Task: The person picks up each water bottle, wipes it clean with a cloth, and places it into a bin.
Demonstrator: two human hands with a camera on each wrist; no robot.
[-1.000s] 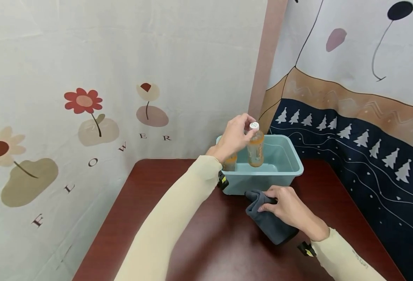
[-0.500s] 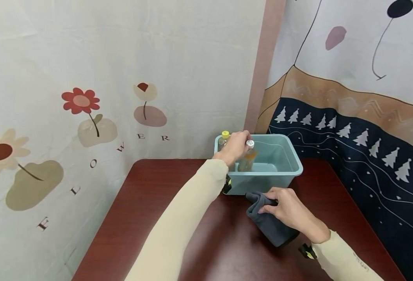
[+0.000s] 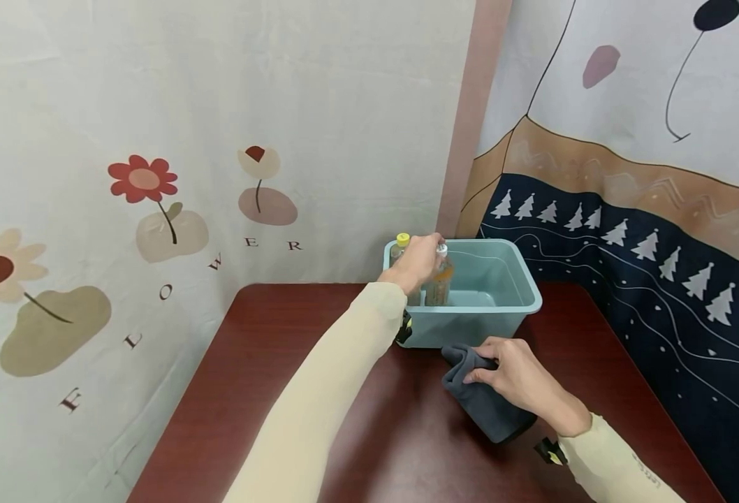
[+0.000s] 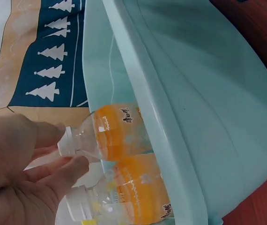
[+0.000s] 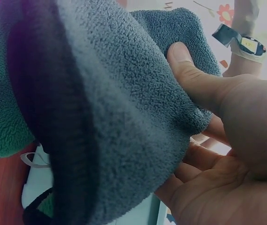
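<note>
A clear bottle (image 4: 117,133) with an orange band and white cap stands in the left part of a light teal bin (image 3: 464,328). My left hand (image 3: 415,265) reaches over the rim, its fingers spread loosely around that cap with a fingertip right at its edge. Close beside it is a second orange-banded, white-capped bottle (image 4: 138,187). A yellow-capped bottle (image 3: 402,241) stands at the bin's left end, partly hidden by the hand. In front of the bin, my right hand (image 3: 514,374) pinches a folded dark grey cloth (image 5: 124,93) between thumb and fingers.
The dark red-brown table (image 3: 269,363) carries the bin near its back edge. Behind it hangs a pale wall cloth (image 3: 344,140) with flower prints. A navy tree-patterned cloth (image 3: 633,300) hangs along the right side.
My left hand has lowered the white-capped bottle into the bin and moved slightly left, its fingers loosening at the cap. The right hand and cloth have stayed nearly still.
</note>
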